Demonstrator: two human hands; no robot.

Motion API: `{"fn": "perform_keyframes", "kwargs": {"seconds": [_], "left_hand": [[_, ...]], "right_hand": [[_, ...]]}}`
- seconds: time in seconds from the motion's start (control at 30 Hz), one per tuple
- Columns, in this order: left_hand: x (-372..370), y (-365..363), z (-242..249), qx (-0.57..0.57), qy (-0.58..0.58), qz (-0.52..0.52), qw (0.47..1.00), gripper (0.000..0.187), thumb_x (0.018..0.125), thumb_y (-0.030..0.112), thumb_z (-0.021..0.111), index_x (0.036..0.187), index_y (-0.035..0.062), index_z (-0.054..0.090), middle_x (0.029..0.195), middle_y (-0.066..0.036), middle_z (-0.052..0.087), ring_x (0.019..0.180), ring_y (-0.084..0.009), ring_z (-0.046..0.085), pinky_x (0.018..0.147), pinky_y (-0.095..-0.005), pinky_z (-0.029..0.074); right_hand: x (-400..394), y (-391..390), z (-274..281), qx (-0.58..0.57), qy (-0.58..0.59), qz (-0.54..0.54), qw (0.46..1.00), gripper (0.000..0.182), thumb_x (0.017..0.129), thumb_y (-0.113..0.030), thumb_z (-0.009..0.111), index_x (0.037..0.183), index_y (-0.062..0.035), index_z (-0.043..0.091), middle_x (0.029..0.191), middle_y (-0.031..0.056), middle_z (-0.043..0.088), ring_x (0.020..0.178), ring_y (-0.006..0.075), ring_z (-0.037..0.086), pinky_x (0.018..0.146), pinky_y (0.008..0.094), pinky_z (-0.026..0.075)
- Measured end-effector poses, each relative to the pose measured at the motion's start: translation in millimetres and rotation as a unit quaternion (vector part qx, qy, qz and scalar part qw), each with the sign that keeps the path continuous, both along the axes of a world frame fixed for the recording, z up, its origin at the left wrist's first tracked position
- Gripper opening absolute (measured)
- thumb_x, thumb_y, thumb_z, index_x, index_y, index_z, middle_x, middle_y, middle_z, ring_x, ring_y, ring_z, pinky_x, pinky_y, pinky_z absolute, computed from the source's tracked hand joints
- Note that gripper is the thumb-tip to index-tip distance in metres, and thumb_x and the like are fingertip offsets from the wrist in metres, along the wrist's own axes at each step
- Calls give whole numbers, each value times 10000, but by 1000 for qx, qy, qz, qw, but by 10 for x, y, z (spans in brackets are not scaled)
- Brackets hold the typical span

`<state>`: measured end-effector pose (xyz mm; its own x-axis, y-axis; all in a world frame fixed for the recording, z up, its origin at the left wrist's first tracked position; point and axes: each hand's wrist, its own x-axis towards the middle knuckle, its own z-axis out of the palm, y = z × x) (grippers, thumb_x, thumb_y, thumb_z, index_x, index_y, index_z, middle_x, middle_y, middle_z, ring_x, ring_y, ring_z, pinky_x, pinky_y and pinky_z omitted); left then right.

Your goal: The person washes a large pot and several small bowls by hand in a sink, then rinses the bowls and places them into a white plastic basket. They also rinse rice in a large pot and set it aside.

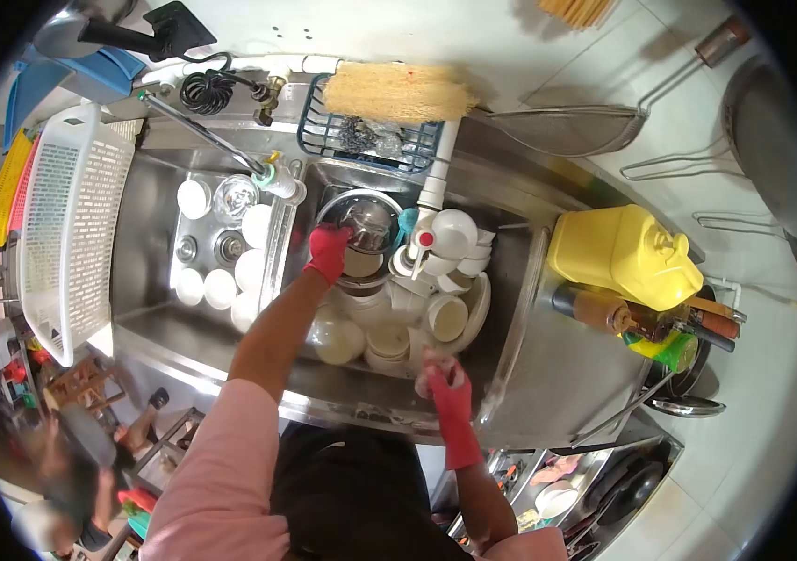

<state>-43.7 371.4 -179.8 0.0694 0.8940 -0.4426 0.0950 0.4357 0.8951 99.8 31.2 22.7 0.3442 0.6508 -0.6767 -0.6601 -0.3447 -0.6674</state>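
Note:
My left hand, in a red rubber glove, is closed on the near edge of a shiny metal bowl over a round steel pot in the right sink basin. Brownish water shows in the pot. My right hand, gloved in red too, closes around a pale pinkish wad near the basin's front. Between the hands lie stacked white bowls and a round pale bowl. More white bowls are piled behind, beside a turquoise cloth.
White cups and bowls stand in the left basin under a faucet. A white plastic basket leans at the left. A blue wire rack sits behind. On the right counter are a yellow jug and bottles. Another person is at lower left.

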Motion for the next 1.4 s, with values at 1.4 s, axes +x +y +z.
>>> {"fn": "perform_keyframes", "kwargs": {"seconds": [1.4], "left_hand": [[488,-376,2,191,196,-286,918,337,804,213,717,1077,20,681,924,-123,728,735,-247,678,715,-335,550]], "right_hand": [[-220,-51,-406,-27,-127,56,990,247,923,-108,635,1149,-32,570,801,51,569,633,132,506,561,277,393]]}}
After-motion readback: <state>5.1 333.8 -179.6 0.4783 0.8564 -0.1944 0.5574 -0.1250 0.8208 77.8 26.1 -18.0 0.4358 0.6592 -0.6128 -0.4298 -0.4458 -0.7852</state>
